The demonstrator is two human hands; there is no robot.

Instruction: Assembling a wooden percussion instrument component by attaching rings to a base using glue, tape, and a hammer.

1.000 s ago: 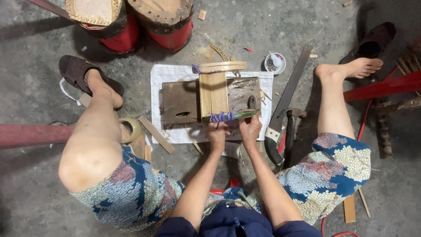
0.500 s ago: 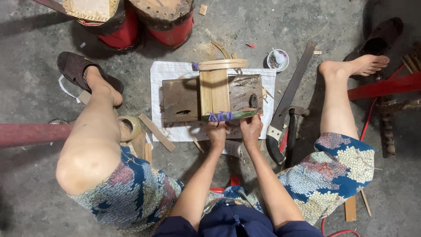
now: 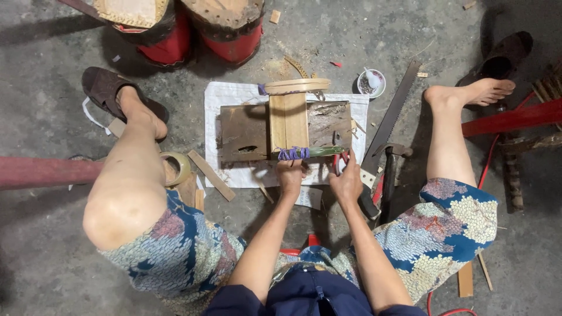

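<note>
Two hands work on a bamboo piece on the floor.

The left hand [image 3: 291,175] pinches the near end of a pale bamboo piece [image 3: 288,120], just by the purple cord [image 3: 293,153] wrapped around a green stick [image 3: 319,152], likely to keep it from sliding. The right hand [image 3: 346,182] sits just beside it, its fingers curled near something small and red; I cannot tell if they grip it. The bamboo piece lies flat on a dark wood board [image 3: 243,131], right above the left fingers. The board rests on a white sheet [image 3: 213,96], maybe to catch scraps. A saw [image 3: 389,120] lies close on the right, easy to grab.
</note>
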